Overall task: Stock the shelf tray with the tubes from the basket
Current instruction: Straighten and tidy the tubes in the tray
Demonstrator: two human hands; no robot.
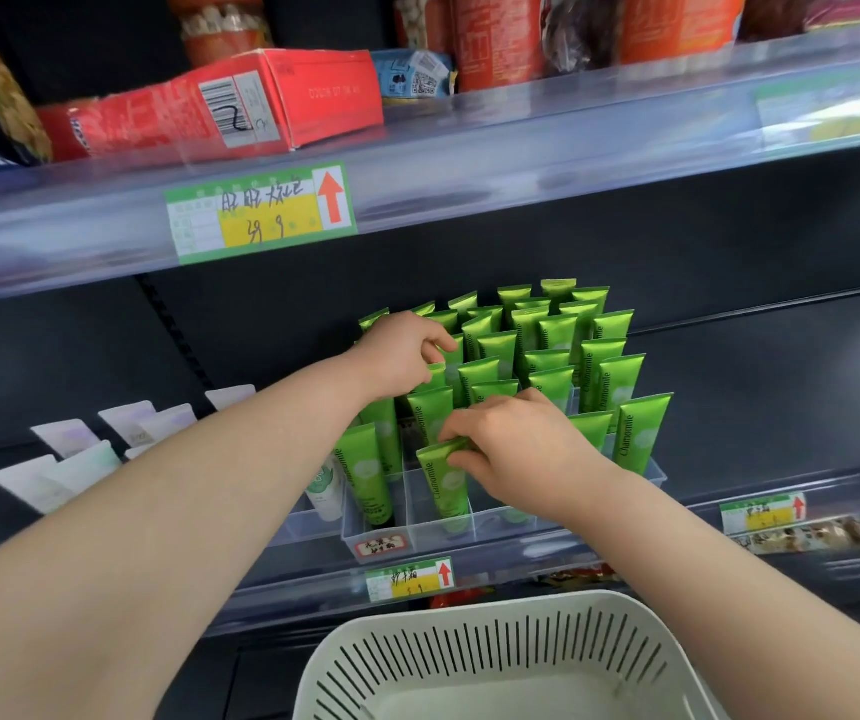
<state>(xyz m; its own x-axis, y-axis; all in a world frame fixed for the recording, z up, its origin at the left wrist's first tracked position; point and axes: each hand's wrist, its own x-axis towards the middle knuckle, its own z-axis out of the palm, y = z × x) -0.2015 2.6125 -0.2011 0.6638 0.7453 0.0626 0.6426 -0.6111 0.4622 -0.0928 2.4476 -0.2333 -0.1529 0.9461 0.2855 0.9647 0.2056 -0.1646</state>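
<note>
While both hands [508, 444] grip tubes [443, 480], tray [656, 472] front row half-filled

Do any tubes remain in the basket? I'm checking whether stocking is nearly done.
No, the visible part of the basket shows only its bare white floor, with no tubes in it.

You have two hands in view: left hand [400, 350], right hand [508, 439]. One clear shelf tray [657, 472]. One white basket [500, 662]. Green tubes [638, 433]: too many overlapping for exact count, roughly thirty. White tubes [66, 436]: about eight.
</note>
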